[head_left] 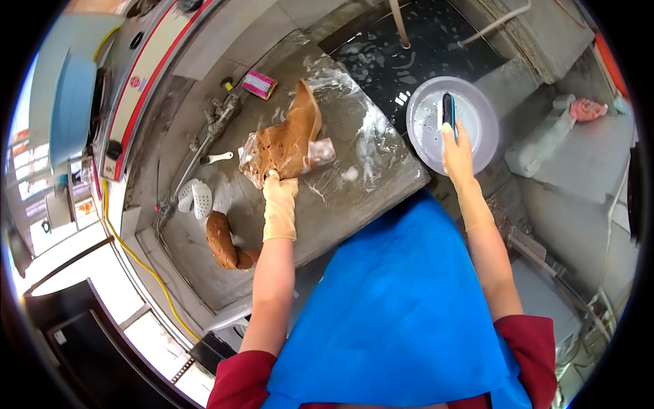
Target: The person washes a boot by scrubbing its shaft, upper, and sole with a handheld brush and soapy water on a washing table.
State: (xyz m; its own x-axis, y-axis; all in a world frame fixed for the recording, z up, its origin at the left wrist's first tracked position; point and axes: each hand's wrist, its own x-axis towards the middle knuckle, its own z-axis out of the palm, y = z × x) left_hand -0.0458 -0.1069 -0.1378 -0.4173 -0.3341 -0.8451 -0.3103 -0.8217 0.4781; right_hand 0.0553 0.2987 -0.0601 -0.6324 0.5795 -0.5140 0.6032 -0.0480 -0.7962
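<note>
My left hand, in a pale yellow rubber glove, grips the near edge of a brown boot that lies on its side on the wet grey slab. Something clear or soapy covers part of the boot's foot end, and a whitish patch shows at its right side. To the right, my gloved right hand is closed around a brush with a black and blue back, held over a pale lilac basin of sudsy water. The brush's bristles are hidden. A second brown boot rests left of my left forearm.
A pink sponge pack, a small white-handled tool and a white perforated piece lie on the slab. A metal tap runs along its left side. Dark water fills a sink behind the basin. White plastic jugs stand right.
</note>
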